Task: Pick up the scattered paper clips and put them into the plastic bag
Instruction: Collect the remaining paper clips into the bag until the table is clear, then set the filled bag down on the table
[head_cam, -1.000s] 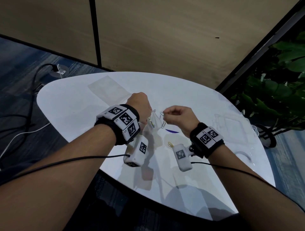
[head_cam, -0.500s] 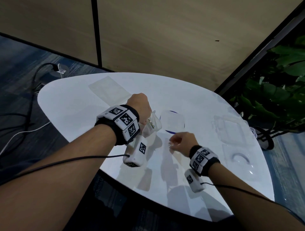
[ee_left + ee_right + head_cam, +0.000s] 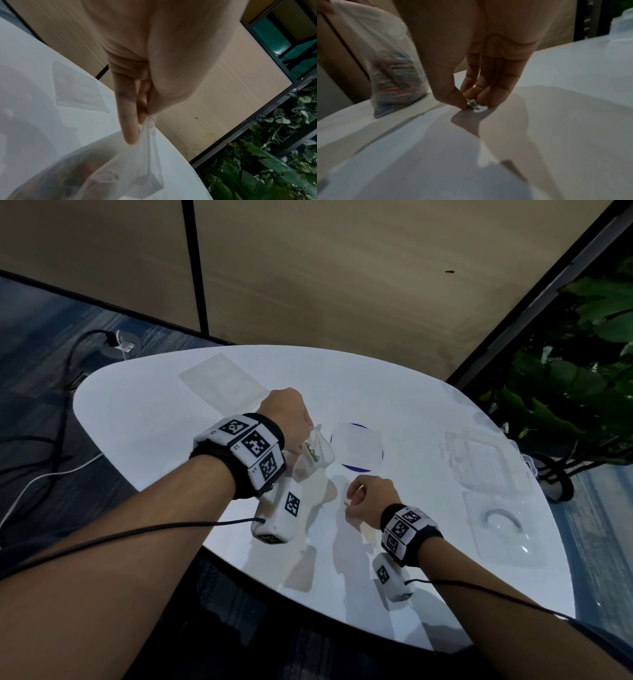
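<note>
White worktop point(image 3: 154, 419): the right hand point(image 3: 368, 497) pinches a silver paper clip point(image 3: 472, 104) against it, just beside the plastic bag point(image 3: 313, 453) of clips that the left hand point(image 3: 286, 419) grips by its top. Next, likely lifting the clip into the bag's mouth. Clear plastic trays point(image 3: 479, 460) lie well apart from the bag.

Thin, clear plastic bag point(image 3: 385, 56), crinkly and see-through; glossy white table point(image 3: 154, 440) throwing reflections; a shiny metal paper clip point(image 3: 471, 104); matt woodgrain wall panels point(image 3: 325, 268).
</note>
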The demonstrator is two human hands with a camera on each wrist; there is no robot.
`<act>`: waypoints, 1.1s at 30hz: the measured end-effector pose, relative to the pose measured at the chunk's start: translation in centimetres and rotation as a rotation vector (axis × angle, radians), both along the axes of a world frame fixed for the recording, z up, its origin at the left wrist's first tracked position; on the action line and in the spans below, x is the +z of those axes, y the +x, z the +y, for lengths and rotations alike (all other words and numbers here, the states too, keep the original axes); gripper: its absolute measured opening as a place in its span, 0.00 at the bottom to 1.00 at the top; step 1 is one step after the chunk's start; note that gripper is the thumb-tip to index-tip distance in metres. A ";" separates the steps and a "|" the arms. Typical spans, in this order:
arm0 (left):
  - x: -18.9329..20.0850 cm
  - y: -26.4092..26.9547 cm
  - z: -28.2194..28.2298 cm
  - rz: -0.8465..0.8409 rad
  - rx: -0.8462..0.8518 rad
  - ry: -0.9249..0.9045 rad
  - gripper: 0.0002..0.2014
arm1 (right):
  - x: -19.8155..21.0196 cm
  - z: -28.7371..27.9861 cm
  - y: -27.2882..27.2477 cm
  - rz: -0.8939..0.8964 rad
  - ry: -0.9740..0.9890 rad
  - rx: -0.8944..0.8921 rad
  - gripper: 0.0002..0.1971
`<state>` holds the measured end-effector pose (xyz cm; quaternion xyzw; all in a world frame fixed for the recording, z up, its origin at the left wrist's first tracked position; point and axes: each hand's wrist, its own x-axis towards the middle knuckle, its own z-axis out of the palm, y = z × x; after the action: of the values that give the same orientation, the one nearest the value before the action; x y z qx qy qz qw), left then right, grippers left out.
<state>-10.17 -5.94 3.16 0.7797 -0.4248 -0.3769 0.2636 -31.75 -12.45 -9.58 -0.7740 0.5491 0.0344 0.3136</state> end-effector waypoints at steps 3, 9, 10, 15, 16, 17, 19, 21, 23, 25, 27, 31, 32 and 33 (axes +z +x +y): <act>0.1 -0.1 0.0 0.006 -0.004 0.008 0.10 | 0.8 0.0 0.3 -0.022 0.012 0.053 0.07; -0.1 -0.4 0.0 -0.015 -0.043 0.018 0.11 | 6.7 -0.9 3.0 -0.538 0.046 -0.076 0.09; -0.1 -0.5 0.0 -0.011 -0.057 0.022 0.11 | 7.7 -0.7 3.6 -0.605 0.038 -0.055 0.09; -0.3 -0.8 0.2 -0.064 -0.208 0.024 0.12 | 9.3 0.7 4.9 -0.623 -0.021 0.102 0.05; -0.3 -0.7 0.3 -0.074 -0.233 0.025 0.12 | 9.3 0.6 4.8 -0.605 -0.056 0.102 0.05; -0.3 -0.6 0.3 -0.081 -0.257 0.026 0.12 | 9.0 0.2 4.6 -0.584 -0.095 0.090 0.07; -0.4 -0.4 0.1 -0.081 -0.299 0.018 0.13 | 8.5 -0.6 3.8 -0.507 -0.127 0.105 0.13; -0.4 -0.1 -0.1 -0.070 -0.339 0.013 0.14 | 7.8 -1.0 3.1 -0.446 -0.044 0.177 0.17; -0.3 0.1 -0.2 -0.113 -0.403 0.015 0.14 | 7.2 -0.8 2.9 -0.489 0.080 0.172 0.09; -0.5 0.1 -0.4 -0.219 -0.456 -0.002 0.13 | 6.9 -0.5 3.0 -0.580 0.182 0.094 0.07; -0.8 -0.1 -0.5 -0.315 -0.469 -0.085 0.10 | 6.8 -0.3 3.1 -0.634 0.250 0.016 0.10; -1.0 -0.5 -0.6 -0.398 -0.549 -0.214 0.08 | 7.3 0.4 3.6 -0.695 0.376 -0.111 0.13; -1.1 -0.5 -0.7 -0.406 -0.560 -0.209 0.07 | 7.3 0.6 3.6 -0.705 0.392 -0.128 0.13; -1.3 -0.5 -0.7 -0.413 -0.565 -0.208 0.07 | 7.3 0.8 3.7 -0.716 0.406 -0.142 0.14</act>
<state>-10.68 -6.66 1.88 0.6603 -0.7038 -0.2241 0.1356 -28.07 -11.67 -2.23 -0.6198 0.4394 -0.1509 0.6325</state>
